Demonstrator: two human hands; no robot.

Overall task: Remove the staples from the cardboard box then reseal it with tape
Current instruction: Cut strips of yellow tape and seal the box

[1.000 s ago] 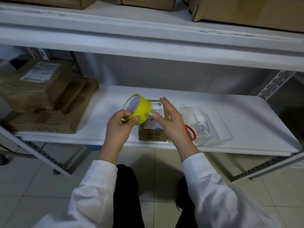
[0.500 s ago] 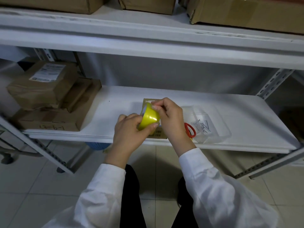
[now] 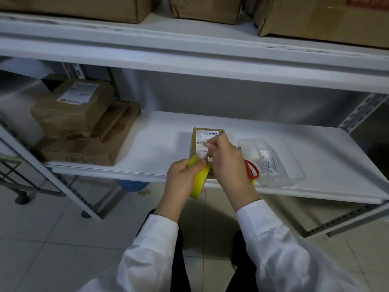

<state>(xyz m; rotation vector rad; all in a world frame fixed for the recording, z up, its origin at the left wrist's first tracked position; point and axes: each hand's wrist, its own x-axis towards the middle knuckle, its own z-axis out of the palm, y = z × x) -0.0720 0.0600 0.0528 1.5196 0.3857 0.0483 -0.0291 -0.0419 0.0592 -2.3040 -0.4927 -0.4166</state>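
Here, left hand [image 3: 181, 179] grips the yellow tape roll [image 3: 199, 183], right hand [image 3: 228, 162] pinches its free end over the cardboard box [image 3: 194, 144]. Likely flimsy and sticky; hold it taut.

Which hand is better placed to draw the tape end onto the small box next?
Right, likely. The right hand pinches the tape end directly over the small box; the left hand is occupied gripping the yellow tape roll.

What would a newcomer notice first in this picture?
The yellow tape roll gripped by the left hand at the shelf edge, with the right hand pinching its loose end. Behind stands the labelled cardboard box, and right of it a clear tray of metal pins.
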